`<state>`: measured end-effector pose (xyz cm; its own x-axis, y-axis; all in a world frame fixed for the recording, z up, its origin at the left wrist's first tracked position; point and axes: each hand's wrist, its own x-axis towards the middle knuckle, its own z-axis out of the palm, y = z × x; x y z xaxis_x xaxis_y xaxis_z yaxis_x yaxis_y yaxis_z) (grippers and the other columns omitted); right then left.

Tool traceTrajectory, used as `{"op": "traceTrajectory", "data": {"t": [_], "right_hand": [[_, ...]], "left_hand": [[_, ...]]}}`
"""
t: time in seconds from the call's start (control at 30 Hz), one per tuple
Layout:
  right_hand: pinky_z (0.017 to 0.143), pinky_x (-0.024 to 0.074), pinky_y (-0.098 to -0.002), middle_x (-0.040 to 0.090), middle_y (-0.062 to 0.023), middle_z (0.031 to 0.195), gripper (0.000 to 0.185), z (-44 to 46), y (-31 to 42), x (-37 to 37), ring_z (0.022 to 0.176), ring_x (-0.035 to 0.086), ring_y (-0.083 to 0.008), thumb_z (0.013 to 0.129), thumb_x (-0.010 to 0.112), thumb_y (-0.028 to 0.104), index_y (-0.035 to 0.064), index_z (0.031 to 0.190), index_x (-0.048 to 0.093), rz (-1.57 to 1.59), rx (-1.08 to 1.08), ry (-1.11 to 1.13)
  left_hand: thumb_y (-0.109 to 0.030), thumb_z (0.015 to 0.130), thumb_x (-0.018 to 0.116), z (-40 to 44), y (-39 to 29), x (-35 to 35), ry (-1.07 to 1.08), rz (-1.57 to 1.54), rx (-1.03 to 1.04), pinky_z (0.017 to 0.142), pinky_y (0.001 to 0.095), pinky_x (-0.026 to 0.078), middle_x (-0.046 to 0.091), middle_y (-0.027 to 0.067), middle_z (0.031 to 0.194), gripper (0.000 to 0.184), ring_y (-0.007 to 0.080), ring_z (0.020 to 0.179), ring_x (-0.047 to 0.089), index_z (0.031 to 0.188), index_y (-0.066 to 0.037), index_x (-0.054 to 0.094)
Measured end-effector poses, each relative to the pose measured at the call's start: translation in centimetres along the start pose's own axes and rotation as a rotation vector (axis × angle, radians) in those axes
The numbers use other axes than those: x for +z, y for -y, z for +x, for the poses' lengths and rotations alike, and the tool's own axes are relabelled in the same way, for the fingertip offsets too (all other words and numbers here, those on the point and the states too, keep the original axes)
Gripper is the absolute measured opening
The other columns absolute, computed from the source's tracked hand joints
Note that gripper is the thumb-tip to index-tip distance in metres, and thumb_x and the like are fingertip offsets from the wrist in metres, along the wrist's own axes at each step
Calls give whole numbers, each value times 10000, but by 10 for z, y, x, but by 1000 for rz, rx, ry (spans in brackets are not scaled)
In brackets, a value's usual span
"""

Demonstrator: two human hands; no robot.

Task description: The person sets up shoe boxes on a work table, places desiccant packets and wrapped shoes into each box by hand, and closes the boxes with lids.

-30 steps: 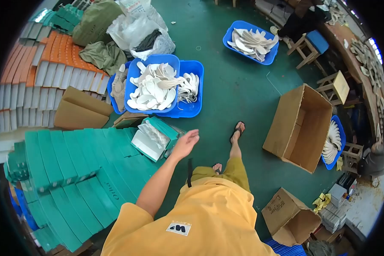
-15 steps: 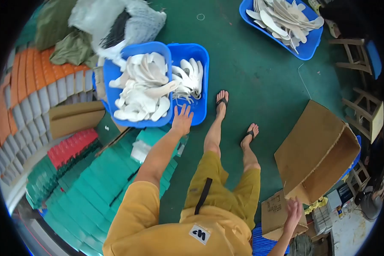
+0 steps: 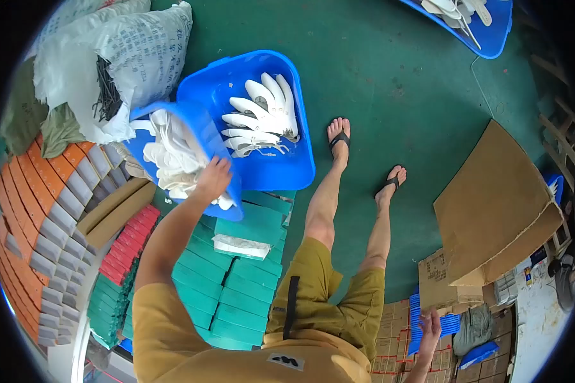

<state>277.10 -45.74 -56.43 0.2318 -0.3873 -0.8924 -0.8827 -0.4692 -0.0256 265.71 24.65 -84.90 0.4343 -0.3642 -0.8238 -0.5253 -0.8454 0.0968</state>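
My left hand is closed over the near edge of a blue plastic tub, which is tipped on its side to the left. White curved pieces, resembling shoe soles, are heaped inside it. Right beside it stands a second blue tub, upright, with a fan of long white sole-like pieces and some thin strips in it. Low on the right, my right hand hangs with fingers loosely apart, holding nothing visible, near a small cardboard box.
Green boxes are stacked at my left, with red boxes and orange-and-white boxes beyond. White woven sacks stand at the far left. A large open carton is on the right. Another blue tub sits far right.
The filled tub has moved left and tilted, uncovering more of the tub beneath and its white pieces. My left hand went from beside the tubs to its edge. The view has shifted.
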Motion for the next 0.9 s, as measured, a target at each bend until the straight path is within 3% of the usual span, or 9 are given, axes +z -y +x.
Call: {"op": "traceTrajectory", "data": {"t": [0.33, 0.47, 0.5, 0.53, 0.63, 0.7, 0.77, 0.83, 0.9], "right_hand": [[919, 476, -302, 657, -99, 1109, 374, -1, 59, 38, 1019, 591, -159, 1010, 560, 194, -37, 1305, 547, -296, -226, 156], [881, 479, -282, 660, -73, 1070, 367, -21, 99, 37, 973, 591, -140, 1005, 565, 169, -27, 1315, 549, -269, -245, 130], [860, 480, -269, 659, -63, 1057, 370, -26, 107, 34, 957, 589, -128, 1006, 564, 172, -19, 1323, 546, -237, -236, 137], [809, 479, -251, 649, -42, 1035, 376, -33, 118, 31, 917, 579, -104, 1009, 563, 183, 0, 1337, 540, -256, -263, 107], [727, 485, -247, 629, -36, 1074, 364, -37, 136, 15, 933, 612, -118, 1008, 568, 202, 38, 1332, 542, -166, -264, 137], [678, 489, -232, 631, -37, 993, 304, -31, 140, 10, 859, 621, -121, 1004, 563, 173, 48, 1282, 563, -39, -293, 186], [652, 488, -226, 645, -39, 943, 261, -59, 184, 22, 784, 617, -118, 1002, 556, 145, 37, 1239, 576, -85, -214, 220], [671, 524, -304, 669, -39, 969, 217, -61, 215, 27, 847, 627, -135, 984, 585, 190, 41, 1130, 645, -296, -195, 217], [649, 531, -348, 692, -65, 950, 224, -10, 230, 16, 799, 640, -179, 958, 609, 196, 24, 1090, 665, -772, -948, 348]], "left_hand": [[-205, 792, 594, -97, 1, -11, -134, -177, 49, 848, 355, 385, 578, 8, 873, 73, 188, 972, 530, 767, -166, 651], [-217, 853, 569, -39, -29, 13, -262, -370, -63, 1049, 442, 349, 623, 27, 1003, 160, 214, 1102, 535, 920, -184, 710], [-227, 881, 549, -28, -21, -31, -18, -321, -18, 1196, 549, 166, 583, 63, 1305, 357, 256, 1337, 446, 1225, -215, 643], [-223, 901, 527, -23, -28, -48, -183, -385, -111, 1205, 607, 83, 543, 88, 1394, 398, 284, 1416, 373, 1290, -223, 609], [-262, 820, 694, -12, -24, -154, -230, -792, -351, 1171, 642, 148, 530, 97, 1403, 536, 318, 1391, 404, 1339, -215, 569], [-237, 807, 712, -25, 0, -234, -306, -1313, -363, 1101, 495, 388, 563, 135, 1325, 566, 329, 1286, 503, 1345, -175, 551], [-205, 857, 661, -22, -5, -265, -859, -1285, -455, 1089, 452, 405, 555, 196, 1345, 523, 379, 1282, 496, 1351, -103, 525], [-273, 879, 658, -61, 22, -319, -713, -1422, -437, 1110, 505, 353, 545, 164, 1370, 548, 387, 1295, 484, 1382, -111, 513], [-311, 881, 667, -97, 48, -348, -707, -1607, -410, 1088, 485, 384, 582, 155, 1330, 538, 370, 1263, 518, 1372, -135, 532]]}}
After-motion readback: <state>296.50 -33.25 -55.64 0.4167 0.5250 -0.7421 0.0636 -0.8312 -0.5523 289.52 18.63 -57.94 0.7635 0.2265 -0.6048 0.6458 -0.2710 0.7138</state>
